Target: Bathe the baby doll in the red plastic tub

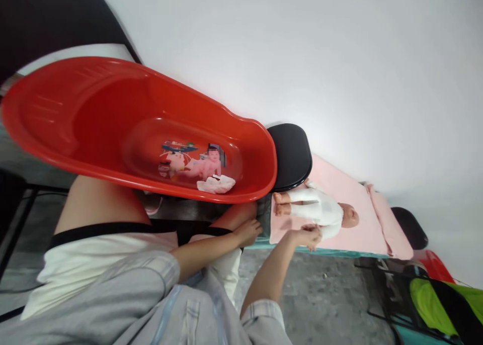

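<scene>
A baby doll (320, 207) in white clothes lies on a pink pad (362, 194), its bare feet toward the red tub and its head to the right. My right hand (308, 237) is closed at the doll's near arm, at the pad's front edge; the fingers partly cover what they pinch. Loosely bent, my left hand (248, 233) rests by my knee, close to the pad's left end, with nothing seen in it. Left of the doll stands a large red baby bathtub (109, 106) with a crumpled white cloth (216, 184) inside.
A black chair back (290, 156) stands between tub and pad, against the white wall (339, 58). Another black chair back (409, 228) is past the pad's far right end. Bright green fabric (430, 305) hangs at lower right above the grey floor (324, 299).
</scene>
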A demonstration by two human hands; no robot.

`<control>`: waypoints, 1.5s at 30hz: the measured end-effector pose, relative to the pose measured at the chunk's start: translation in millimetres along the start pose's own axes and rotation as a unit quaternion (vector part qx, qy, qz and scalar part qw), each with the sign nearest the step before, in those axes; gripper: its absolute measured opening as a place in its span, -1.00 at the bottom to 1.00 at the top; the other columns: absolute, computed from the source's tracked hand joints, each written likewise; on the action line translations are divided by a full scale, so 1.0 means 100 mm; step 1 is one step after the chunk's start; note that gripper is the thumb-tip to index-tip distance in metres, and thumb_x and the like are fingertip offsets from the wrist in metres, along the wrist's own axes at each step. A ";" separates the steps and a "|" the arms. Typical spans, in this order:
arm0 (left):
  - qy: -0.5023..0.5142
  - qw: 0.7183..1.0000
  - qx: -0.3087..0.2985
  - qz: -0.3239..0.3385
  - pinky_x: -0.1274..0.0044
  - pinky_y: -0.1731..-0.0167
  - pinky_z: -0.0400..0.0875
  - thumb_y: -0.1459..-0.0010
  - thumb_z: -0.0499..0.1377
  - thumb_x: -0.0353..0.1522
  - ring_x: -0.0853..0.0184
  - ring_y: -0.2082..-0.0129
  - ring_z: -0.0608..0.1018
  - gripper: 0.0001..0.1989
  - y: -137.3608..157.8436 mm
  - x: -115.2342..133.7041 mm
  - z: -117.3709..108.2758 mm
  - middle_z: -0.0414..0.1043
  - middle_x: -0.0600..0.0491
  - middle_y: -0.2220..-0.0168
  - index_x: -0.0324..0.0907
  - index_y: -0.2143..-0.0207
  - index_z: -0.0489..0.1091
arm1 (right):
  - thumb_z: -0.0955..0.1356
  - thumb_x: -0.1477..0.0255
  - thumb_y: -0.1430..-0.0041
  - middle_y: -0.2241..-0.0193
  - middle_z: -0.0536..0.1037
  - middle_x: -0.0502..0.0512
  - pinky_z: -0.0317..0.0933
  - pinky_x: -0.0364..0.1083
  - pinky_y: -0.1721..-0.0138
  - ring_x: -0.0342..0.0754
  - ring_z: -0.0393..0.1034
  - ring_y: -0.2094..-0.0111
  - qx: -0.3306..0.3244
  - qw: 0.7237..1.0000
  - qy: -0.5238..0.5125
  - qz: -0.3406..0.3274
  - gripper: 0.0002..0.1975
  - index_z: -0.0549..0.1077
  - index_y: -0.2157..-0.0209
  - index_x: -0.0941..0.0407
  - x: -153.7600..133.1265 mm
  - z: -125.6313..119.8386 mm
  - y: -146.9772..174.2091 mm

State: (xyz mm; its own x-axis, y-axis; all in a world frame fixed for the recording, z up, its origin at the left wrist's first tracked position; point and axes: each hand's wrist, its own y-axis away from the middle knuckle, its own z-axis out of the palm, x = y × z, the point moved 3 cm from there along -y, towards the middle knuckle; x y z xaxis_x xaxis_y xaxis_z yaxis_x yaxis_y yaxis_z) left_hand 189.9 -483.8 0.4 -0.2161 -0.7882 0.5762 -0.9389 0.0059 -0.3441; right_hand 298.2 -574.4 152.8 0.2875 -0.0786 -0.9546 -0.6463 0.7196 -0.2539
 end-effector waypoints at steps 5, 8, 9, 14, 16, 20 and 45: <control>-0.029 0.997 -0.071 -0.025 0.37 -0.12 0.53 -0.32 0.16 -0.53 0.13 -0.03 0.64 -0.75 -0.01 -0.07 -0.18 0.61 -0.13 0.12 -0.12 0.16 0.63 | 0.16 0.23 -0.03 0.55 0.10 -0.03 0.46 0.17 0.34 0.08 0.29 0.50 -0.130 0.990 0.037 -0.040 -0.87 0.13 0.38 -0.05 0.25 0.19 0.38; -0.036 0.996 -0.078 -0.033 0.39 -0.14 0.50 -0.37 0.11 -0.54 0.17 -0.04 0.64 -0.70 -0.03 -0.08 -0.26 0.62 -0.13 0.11 -0.15 0.13 0.64 | 0.13 0.22 -0.12 0.54 0.02 -0.06 0.39 0.09 0.37 0.00 0.14 0.54 -0.188 0.976 0.078 -0.072 -0.86 0.08 0.41 -0.03 0.29 0.18 0.33; -0.035 0.996 -0.075 -0.032 0.39 -0.15 0.49 -0.38 0.10 -0.54 0.17 -0.04 0.64 -0.70 -0.04 -0.07 -0.27 0.62 -0.14 0.12 -0.17 0.13 0.65 | 0.14 0.24 -0.12 0.54 0.01 -0.07 0.36 0.05 0.40 -0.02 0.10 0.55 -0.195 0.976 0.070 -0.072 -0.87 0.09 0.41 -0.03 0.29 0.16 0.30; -0.017 0.998 -0.063 -0.019 0.34 -0.21 0.48 -0.33 0.17 -0.51 0.09 -0.02 0.64 -0.77 -0.06 -0.02 -0.28 0.61 -0.19 0.17 -0.16 0.20 0.65 | 0.21 0.41 -0.09 0.57 0.08 -0.09 0.11 -0.16 0.52 -0.14 0.00 0.56 -0.202 0.977 -0.067 -0.004 -1.00 0.23 0.40 0.01 0.32 0.05 0.25; -0.012 0.998 -0.057 -0.017 0.32 -0.20 0.49 -0.29 0.19 -0.51 0.07 -0.01 0.65 -0.79 -0.06 -0.02 -0.28 0.61 -0.18 0.19 -0.12 0.23 0.64 | 0.23 0.43 -0.10 0.58 0.11 -0.10 0.08 -0.18 0.52 -0.16 0.00 0.56 -0.211 0.973 -0.091 0.011 -0.98 0.26 0.38 0.02 0.33 0.04 0.27; 0.003 0.999 -0.032 -0.019 0.30 -0.15 0.50 -0.34 0.11 -0.50 0.09 0.02 0.65 -0.73 -0.05 -0.07 -0.23 0.62 -0.16 0.19 -0.12 0.24 0.62 | 0.21 0.40 -0.14 0.58 0.13 -0.09 0.10 -0.11 0.52 -0.12 0.04 0.57 -0.218 0.974 -0.061 -0.022 -0.98 0.24 0.38 0.00 0.33 0.06 0.29; 0.016 1.000 0.007 0.007 0.29 0.03 0.52 -0.26 0.20 -0.53 0.10 0.23 0.60 -0.78 -0.11 -0.22 -0.01 0.51 -0.10 0.38 -0.16 0.46 0.40 | 0.23 0.58 -0.22 0.63 0.24 -0.03 0.00 -0.21 0.51 -0.22 0.11 0.58 -0.204 0.959 -0.183 0.077 -0.73 0.46 0.47 0.05 0.49 0.07 0.24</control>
State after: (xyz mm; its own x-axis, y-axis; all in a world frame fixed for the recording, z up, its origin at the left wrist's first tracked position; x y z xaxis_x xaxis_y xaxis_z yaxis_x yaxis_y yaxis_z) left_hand 204.5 -466.2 -7.3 -0.2383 -0.7685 0.5938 -0.9319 0.0088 -0.3626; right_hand 301.4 -555.8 101.3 0.3472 0.3083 -0.8857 -0.9020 0.3683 -0.2254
